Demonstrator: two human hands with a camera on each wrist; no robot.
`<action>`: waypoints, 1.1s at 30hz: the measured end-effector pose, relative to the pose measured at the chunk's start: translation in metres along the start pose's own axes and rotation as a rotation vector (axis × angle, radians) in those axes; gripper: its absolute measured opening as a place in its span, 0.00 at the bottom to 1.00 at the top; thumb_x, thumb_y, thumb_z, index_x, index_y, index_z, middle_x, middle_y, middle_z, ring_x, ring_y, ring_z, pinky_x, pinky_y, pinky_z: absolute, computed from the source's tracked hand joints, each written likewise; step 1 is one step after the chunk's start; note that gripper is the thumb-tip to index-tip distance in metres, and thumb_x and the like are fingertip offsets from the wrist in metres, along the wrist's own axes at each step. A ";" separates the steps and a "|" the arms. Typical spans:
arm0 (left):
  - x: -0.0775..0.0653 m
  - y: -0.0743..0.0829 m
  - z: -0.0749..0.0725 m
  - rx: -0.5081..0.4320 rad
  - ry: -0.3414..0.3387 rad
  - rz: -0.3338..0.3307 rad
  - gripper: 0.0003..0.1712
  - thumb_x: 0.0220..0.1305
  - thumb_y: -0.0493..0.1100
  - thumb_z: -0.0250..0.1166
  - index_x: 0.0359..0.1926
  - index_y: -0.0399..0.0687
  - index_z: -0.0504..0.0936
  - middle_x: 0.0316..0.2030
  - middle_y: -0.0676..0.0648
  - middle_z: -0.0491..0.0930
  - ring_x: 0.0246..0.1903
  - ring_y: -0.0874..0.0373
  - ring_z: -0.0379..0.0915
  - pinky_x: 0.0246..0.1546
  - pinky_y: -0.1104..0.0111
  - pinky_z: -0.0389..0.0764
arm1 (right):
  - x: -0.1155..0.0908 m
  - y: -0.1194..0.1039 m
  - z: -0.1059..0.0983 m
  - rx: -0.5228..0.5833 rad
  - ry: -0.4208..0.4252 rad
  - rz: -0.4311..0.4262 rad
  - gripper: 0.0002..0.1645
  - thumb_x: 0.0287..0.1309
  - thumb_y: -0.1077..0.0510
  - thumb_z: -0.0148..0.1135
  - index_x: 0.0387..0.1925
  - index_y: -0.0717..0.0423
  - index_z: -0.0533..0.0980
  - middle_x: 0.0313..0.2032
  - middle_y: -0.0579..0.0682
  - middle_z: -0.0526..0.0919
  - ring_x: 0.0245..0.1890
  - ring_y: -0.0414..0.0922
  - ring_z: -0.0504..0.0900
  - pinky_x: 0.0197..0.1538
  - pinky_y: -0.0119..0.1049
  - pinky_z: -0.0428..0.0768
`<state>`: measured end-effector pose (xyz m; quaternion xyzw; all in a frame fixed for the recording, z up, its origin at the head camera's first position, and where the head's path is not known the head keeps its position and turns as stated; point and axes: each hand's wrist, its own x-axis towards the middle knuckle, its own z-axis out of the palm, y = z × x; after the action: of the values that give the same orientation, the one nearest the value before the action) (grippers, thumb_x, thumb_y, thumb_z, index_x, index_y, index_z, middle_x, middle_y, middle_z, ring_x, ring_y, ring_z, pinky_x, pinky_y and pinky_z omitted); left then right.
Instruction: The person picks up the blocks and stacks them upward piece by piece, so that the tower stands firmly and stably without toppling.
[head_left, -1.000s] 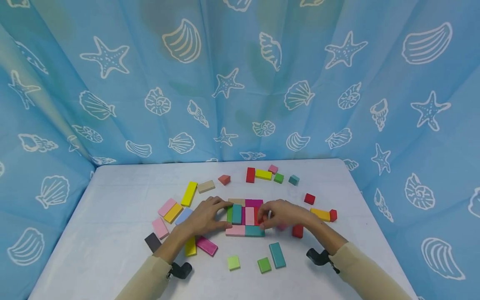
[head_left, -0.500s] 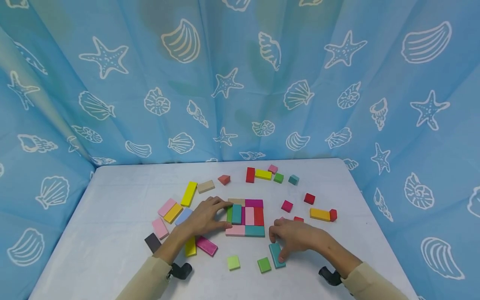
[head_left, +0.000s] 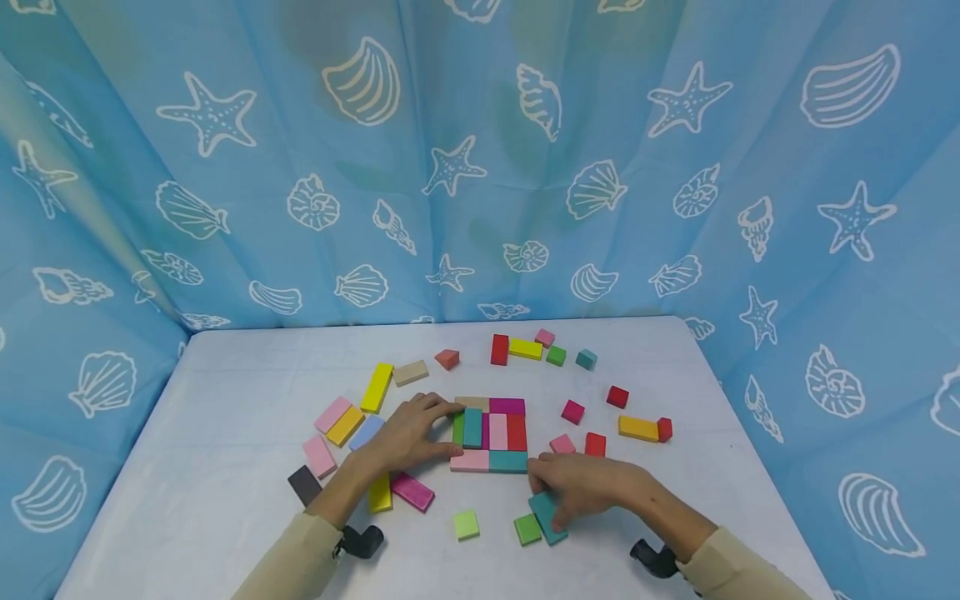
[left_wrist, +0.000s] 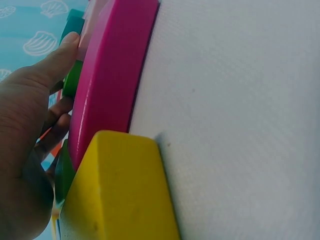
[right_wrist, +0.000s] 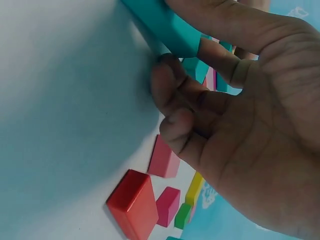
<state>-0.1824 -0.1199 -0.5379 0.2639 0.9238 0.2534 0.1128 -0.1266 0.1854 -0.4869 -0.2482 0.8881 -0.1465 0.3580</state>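
Note:
My left hand (head_left: 412, 429) rests at the left side of a flat rectangle of wooden blocks, thumb at the end of its pink block (head_left: 469, 461) and index finger by the top left corner. A teal block (head_left: 472, 427) lies near that edge, on top of the layout; another teal block (head_left: 508, 462) forms the front right corner. Just in front of this corner, my right hand (head_left: 588, 483) pinches a loose teal block (head_left: 545, 521) between thumb and fingers. In the right wrist view this teal block (right_wrist: 165, 25) is tilted. A green block (head_left: 527, 529) lies right beside it.
Loose blocks surround the layout: a magenta block (head_left: 412, 492) and a yellow block (head_left: 380, 493) by the left forearm, a lime block (head_left: 466, 525) in front, red (head_left: 595, 444) and pink (head_left: 562, 444) ones beyond the right hand. A patterned blue curtain (head_left: 480, 208) hangs behind the white table (head_left: 247, 375).
My right hand has left the layout's right edge, come down to the loose teal block and gripped it, shifting it slightly left toward the green block. My left hand stays where it was.

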 end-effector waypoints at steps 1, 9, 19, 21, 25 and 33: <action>0.000 0.000 0.000 0.001 0.001 0.001 0.43 0.55 0.67 0.71 0.71 0.67 0.70 0.64 0.50 0.72 0.65 0.51 0.64 0.64 0.49 0.72 | 0.000 -0.001 0.000 0.005 -0.003 -0.008 0.29 0.41 0.51 0.84 0.41 0.37 0.72 0.35 0.34 0.75 0.38 0.34 0.74 0.38 0.27 0.80; 0.000 -0.001 -0.001 -0.006 0.001 -0.014 0.43 0.55 0.67 0.71 0.71 0.67 0.70 0.64 0.49 0.72 0.65 0.50 0.64 0.63 0.49 0.73 | 0.010 0.007 -0.006 0.157 -0.054 -0.158 0.21 0.51 0.54 0.78 0.40 0.38 0.74 0.35 0.35 0.78 0.37 0.35 0.77 0.40 0.29 0.80; 0.002 -0.003 0.000 -0.005 -0.003 -0.005 0.44 0.55 0.69 0.70 0.71 0.67 0.70 0.64 0.50 0.71 0.65 0.51 0.64 0.63 0.49 0.73 | 0.021 0.013 -0.032 0.438 -0.043 -0.273 0.21 0.55 0.55 0.74 0.49 0.41 0.76 0.45 0.47 0.80 0.40 0.45 0.80 0.44 0.36 0.82; 0.003 -0.004 0.000 0.000 0.002 -0.007 0.44 0.55 0.69 0.70 0.71 0.67 0.70 0.64 0.50 0.72 0.65 0.51 0.64 0.63 0.49 0.73 | 0.024 0.014 -0.038 0.493 0.016 -0.292 0.23 0.57 0.54 0.73 0.54 0.42 0.77 0.48 0.50 0.80 0.42 0.47 0.80 0.44 0.38 0.83; 0.003 -0.005 -0.001 0.002 0.009 0.000 0.44 0.55 0.69 0.70 0.71 0.67 0.70 0.64 0.50 0.72 0.65 0.51 0.64 0.64 0.49 0.72 | 0.036 0.020 -0.044 0.536 0.194 -0.234 0.25 0.60 0.51 0.71 0.59 0.42 0.78 0.52 0.50 0.79 0.46 0.49 0.79 0.47 0.42 0.83; 0.001 -0.003 -0.001 -0.014 -0.002 0.015 0.44 0.56 0.69 0.69 0.71 0.65 0.70 0.63 0.49 0.72 0.65 0.50 0.65 0.64 0.48 0.71 | 0.058 0.028 -0.039 0.570 0.370 -0.098 0.24 0.61 0.49 0.70 0.58 0.48 0.80 0.44 0.47 0.82 0.43 0.47 0.81 0.47 0.41 0.84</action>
<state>-0.1852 -0.1218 -0.5393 0.2705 0.9198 0.2605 0.1136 -0.1997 0.1799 -0.5046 -0.1495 0.8484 -0.4484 0.2382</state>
